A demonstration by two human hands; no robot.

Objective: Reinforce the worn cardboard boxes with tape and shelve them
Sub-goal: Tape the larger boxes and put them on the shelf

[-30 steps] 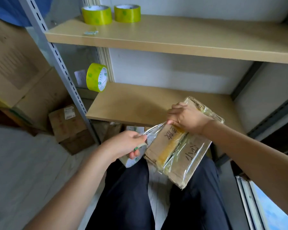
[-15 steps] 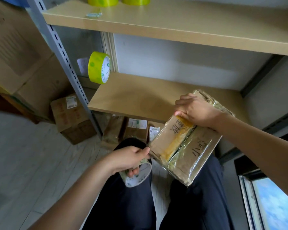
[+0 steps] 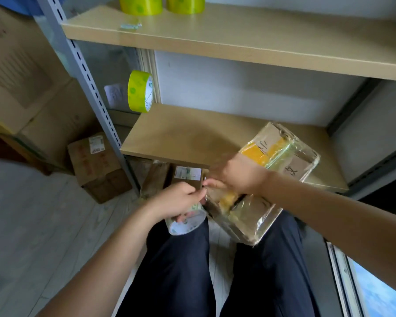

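Note:
A worn cardboard box [image 3: 290,161], wrapped in clear tape with yellow tape patches and black writing, leans from my lap up against the front of the lower shelf [image 3: 181,138]. My left hand [image 3: 178,200] grips a roll of clear tape [image 3: 188,221] just left of the box's near corner. My right hand [image 3: 238,177] lies on the box's near end, its fingertips pinching at the tape beside my left hand. The right hand is blurred.
A green tape roll [image 3: 140,91] stands on edge at the lower shelf's back left. Two more green rolls [image 3: 140,5] sit on the upper shelf [image 3: 261,35]. Cardboard boxes [image 3: 96,165] lie on the floor by the grey shelf upright [image 3: 89,88].
The stretch of tape between roll and box has closed up. My right hand slid down from the box's upper part to its near corner, meeting my left hand. The box tipped up.

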